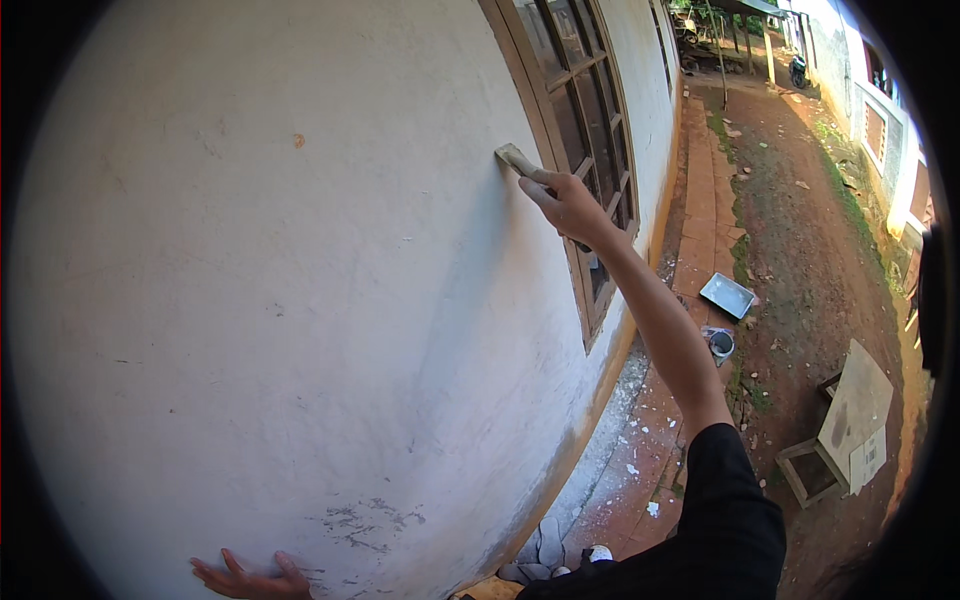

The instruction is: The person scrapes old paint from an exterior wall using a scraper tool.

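My right hand (568,203) is raised and shut on a paintbrush (518,159). The brush's pale bristle head touches the white wall (280,300) just left of a brown wooden window frame (560,150). My left hand (250,578) lies flat on the wall low down, fingers spread, holding nothing. Scuffed grey patches mark the wall just above that hand.
A brick path (700,200) runs along the wall base. A grey paint tray (727,295) and a small bucket (720,345) sit on it. A wooden stool or table (845,425) stands on the dirt at right. Stones (545,550) lie at the wall's foot.
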Tool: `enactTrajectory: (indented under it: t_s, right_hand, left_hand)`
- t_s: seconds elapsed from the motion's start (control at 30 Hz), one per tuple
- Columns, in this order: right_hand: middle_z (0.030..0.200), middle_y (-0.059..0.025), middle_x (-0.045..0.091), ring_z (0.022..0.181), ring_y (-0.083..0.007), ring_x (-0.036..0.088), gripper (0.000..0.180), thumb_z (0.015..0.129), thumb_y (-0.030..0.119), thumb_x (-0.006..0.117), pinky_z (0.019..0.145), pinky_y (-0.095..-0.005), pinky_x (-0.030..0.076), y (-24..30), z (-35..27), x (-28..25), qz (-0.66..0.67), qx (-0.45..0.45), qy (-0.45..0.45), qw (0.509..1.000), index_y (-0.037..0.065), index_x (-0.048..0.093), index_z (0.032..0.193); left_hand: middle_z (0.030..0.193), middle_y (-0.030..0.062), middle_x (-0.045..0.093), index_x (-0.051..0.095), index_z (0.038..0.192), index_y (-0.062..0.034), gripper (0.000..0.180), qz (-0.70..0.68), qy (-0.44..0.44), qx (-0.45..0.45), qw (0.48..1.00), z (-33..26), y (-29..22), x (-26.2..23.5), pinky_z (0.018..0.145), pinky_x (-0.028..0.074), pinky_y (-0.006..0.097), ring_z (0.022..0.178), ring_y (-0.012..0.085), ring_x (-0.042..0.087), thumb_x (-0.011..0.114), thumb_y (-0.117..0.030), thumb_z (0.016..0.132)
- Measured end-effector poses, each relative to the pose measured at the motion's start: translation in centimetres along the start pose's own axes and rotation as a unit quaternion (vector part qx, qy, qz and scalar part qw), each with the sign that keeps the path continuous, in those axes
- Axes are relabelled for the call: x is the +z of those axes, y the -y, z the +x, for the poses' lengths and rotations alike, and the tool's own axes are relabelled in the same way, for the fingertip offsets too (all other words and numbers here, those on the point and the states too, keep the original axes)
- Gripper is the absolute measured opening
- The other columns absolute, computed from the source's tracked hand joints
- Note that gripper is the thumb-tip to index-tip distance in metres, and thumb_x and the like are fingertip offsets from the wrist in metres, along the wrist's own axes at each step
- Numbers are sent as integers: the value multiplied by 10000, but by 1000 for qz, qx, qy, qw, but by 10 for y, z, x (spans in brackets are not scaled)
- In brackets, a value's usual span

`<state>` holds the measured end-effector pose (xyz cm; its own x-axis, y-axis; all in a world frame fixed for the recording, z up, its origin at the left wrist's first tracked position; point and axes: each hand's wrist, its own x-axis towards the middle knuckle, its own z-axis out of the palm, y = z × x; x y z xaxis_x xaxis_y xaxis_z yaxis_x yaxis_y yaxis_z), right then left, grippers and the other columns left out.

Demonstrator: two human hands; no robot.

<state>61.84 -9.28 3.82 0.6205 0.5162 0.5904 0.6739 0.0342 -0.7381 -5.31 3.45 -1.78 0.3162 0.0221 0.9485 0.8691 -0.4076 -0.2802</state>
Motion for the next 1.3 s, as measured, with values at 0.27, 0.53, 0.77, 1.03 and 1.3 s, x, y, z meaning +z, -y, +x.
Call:
enactTrajectory:
  t_s: [0.27, 0.53, 0.77, 1.03, 1.3]
  right_hand:
    - [613, -45, 581, 447, -118, 540, 533, 1073, 445, 576, 450, -308, 474, 76, 88, -54, -13, -31, -18, 999, 17, 669, 1378]
    - [638, -48, 592, 445, -115, 536, 484, 1077, 414, 571, 442, -310, 474, 42, 50, -25, -6, -24, -25, 999, 84, 652, 1423]
    - [622, -35, 576, 444, -104, 551, 511, 1072, 395, 560, 422, -294, 494, 92, 119, -58, 14, -62, -66, 996, 63, 612, 1456]
    - [764, -15, 495, 439, -77, 493, 563, 1111, 362, 480, 371, -238, 417, -30, -53, -8, 361, 161, 115, 911, 125, 402, 1616]
    - [742, -11, 507, 369, -101, 478, 533, 1100, 303, 501, 326, -281, 425, -85, -257, 101, 314, 344, 104, 879, 108, 439, 1592]
  left_hand:
    - [1662, 329, 241, 496, 1505, -125, 854, -5, -2, -7, 1000, -5, 3, -1, 1150, 146, 748, 1522, 560, 198, 597, -717, 897]
    - [1663, 340, 226, 500, 1489, -96, 860, 1, -4, -2, 1000, -2, 3, -1, 1146, 148, 746, 1514, 558, 211, 585, -718, 901]
    - [1667, 337, 217, 490, 1486, -76, 870, -7, 4, 1, 1000, 0, -2, -1, 1148, 149, 750, 1519, 564, 194, 590, -716, 906]
    - [1670, 323, 236, 485, 1495, -82, 839, 8, 4, -6, 1000, -6, 9, -4, 1167, 144, 732, 1528, 549, 202, 572, -695, 930]
    - [1676, 315, 236, 463, 1530, -105, 845, -16, -9, 5, 1000, -3, 2, 0, 1174, 110, 729, 1550, 529, 172, 585, -686, 928]
